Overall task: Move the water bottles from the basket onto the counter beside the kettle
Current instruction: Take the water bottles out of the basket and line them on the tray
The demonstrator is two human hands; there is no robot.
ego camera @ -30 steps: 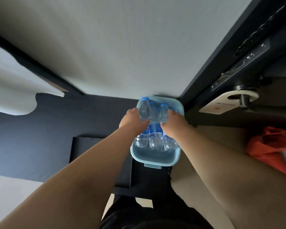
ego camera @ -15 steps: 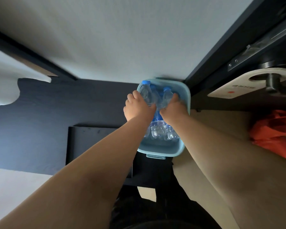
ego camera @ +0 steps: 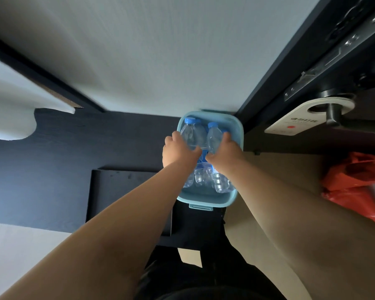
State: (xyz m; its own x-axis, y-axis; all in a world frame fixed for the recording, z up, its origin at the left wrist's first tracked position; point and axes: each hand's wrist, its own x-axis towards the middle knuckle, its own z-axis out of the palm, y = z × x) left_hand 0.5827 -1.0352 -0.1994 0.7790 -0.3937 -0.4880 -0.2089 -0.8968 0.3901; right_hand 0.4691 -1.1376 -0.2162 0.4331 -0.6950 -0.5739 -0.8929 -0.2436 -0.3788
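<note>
A light blue plastic basket [ego camera: 239, 135] stands on the floor against the white wall, with several clear water bottles with blue caps lying in it. My left hand [ego camera: 179, 151] grips one bottle [ego camera: 193, 135] by its body. My right hand [ego camera: 224, 151] grips the bottle beside it [ego camera: 214, 136]. Both bottles point their caps toward the wall. More bottles [ego camera: 203, 177] lie under my wrists at the near end of the basket. No kettle or counter is in view.
A dark door with a lever handle [ego camera: 333, 113] and a white hanging sign [ego camera: 299, 120] is at the right. An orange plastic bag [ego camera: 355, 185] lies on the tan floor. A black tray [ego camera: 117, 191] sits left of the basket.
Both hands have kept their hold on the two top bottles. The view has shifted a little; the bottles' caps now show further clear of my fingers.
</note>
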